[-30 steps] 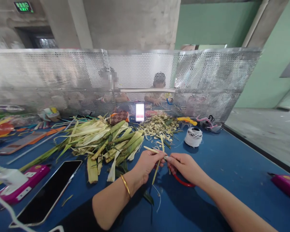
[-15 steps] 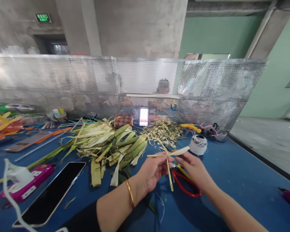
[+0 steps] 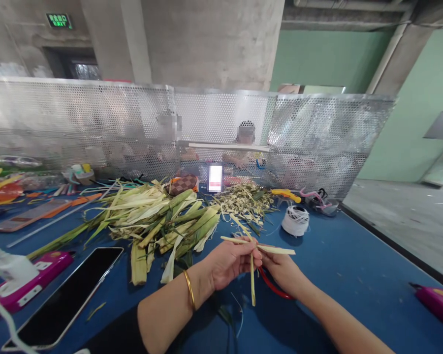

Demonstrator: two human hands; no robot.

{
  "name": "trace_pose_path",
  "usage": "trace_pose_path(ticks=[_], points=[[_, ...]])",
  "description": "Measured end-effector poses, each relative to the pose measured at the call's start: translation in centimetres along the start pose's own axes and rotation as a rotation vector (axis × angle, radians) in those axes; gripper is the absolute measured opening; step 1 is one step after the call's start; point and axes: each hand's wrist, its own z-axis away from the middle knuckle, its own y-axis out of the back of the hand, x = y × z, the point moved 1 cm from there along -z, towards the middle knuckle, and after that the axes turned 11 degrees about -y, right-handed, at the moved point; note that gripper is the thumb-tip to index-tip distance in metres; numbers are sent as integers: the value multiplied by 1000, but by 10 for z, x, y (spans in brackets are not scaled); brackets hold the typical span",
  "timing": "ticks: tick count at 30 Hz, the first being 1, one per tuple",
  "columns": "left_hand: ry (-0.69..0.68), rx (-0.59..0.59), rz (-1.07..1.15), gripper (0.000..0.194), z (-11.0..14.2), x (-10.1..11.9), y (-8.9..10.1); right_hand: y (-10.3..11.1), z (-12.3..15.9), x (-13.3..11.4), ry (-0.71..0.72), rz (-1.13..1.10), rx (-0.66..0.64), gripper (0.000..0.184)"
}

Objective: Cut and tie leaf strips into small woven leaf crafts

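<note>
Crossed husk strips, pinched in the left hand, now lie with one broad end lowered across the right hand, which grasps red-handled scissors, the crossing apparently kept steady.

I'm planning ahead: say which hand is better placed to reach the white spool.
Probably the right hand: it is nearer the white spool, though a red handle shows beneath. The left hand pinches pale strips.

Soft light, glare on metal screen, stretched edges
</note>
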Motion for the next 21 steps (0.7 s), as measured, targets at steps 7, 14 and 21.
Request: trace_pose_path(ticks=[7,14,21], points=[[19,107,-51,12,1,-1,-4,1,1,-3,4,84,-41,32],[-94,132,-109,23,1,-6,-7,3,-2,0,1,76,-47,34],[47,-152,-1,87,-3,24,9,12,-5,1,22,55,64,34]])
